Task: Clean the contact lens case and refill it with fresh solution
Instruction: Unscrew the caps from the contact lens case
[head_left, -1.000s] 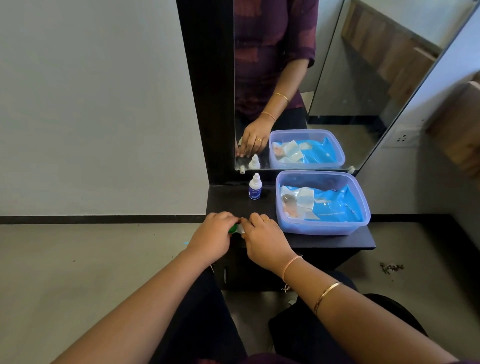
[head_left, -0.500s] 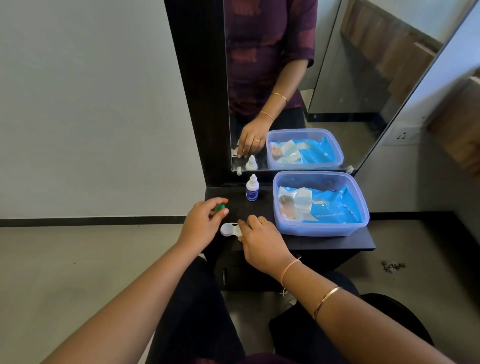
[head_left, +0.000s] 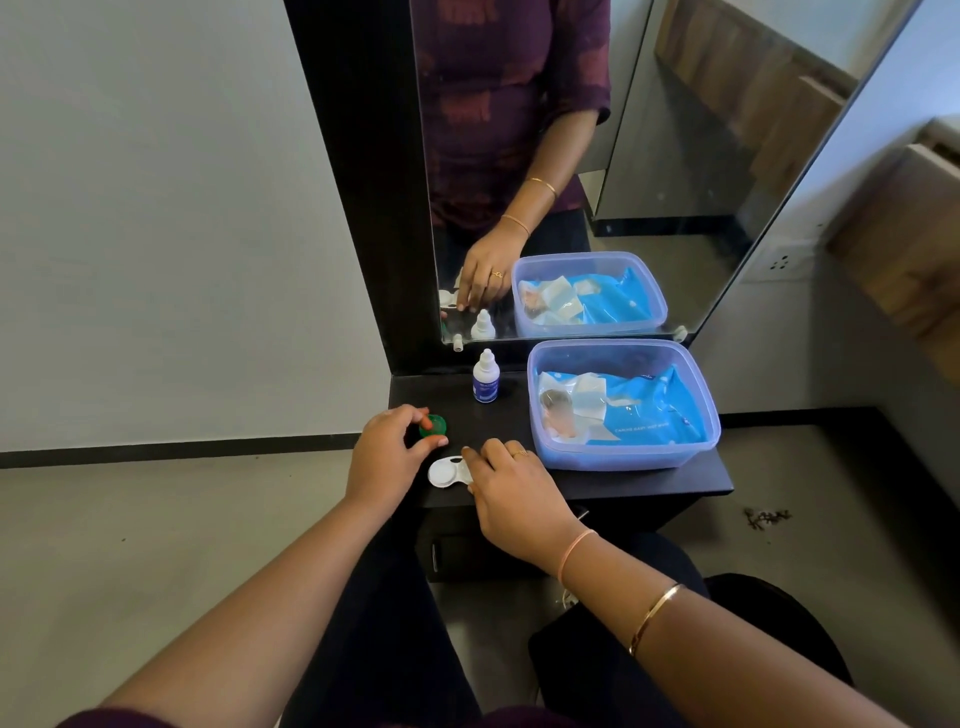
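Green plastic between thumb and fingertips of the left hand (head_left: 387, 452): pinches the green cap (head_left: 435, 425) low on the dark surface (head_left: 623, 483), left of and behind the lens case (head_left: 444, 473); touching down or a shade above it, cannot tell. Curls the right hand (head_left: 514, 491) over the right half of the case, fingertips on top and thumb at the near edge, pinning it flat near the front edge of the surface. Differs from a second ago, with both hands tight together at the case and only a sliver of green on show; half a second ago, lifts the cap clear in the left hand; now brings it down to the side. Means, as a judgement, one well unscrewed and standing open, white and round at the left end of the case; leaves the other end hidden under the right fingers, so cannot say whether capped. Puts the task early: opening under way, no cleaning and no refilling yet. Calls next, probably, for letting go of the cap and turning to the second side. Further back, upright and capped, the solution bottle (head_left: 486, 375), well clear of both hands. To the right, near the right hand, a blue-tinted tub (head_left: 623, 458) with a blue wipes pack (head_left: 654, 413) inside. Behind everything, the mirror (head_left: 701, 182), doubling bottle, tub and one hand.
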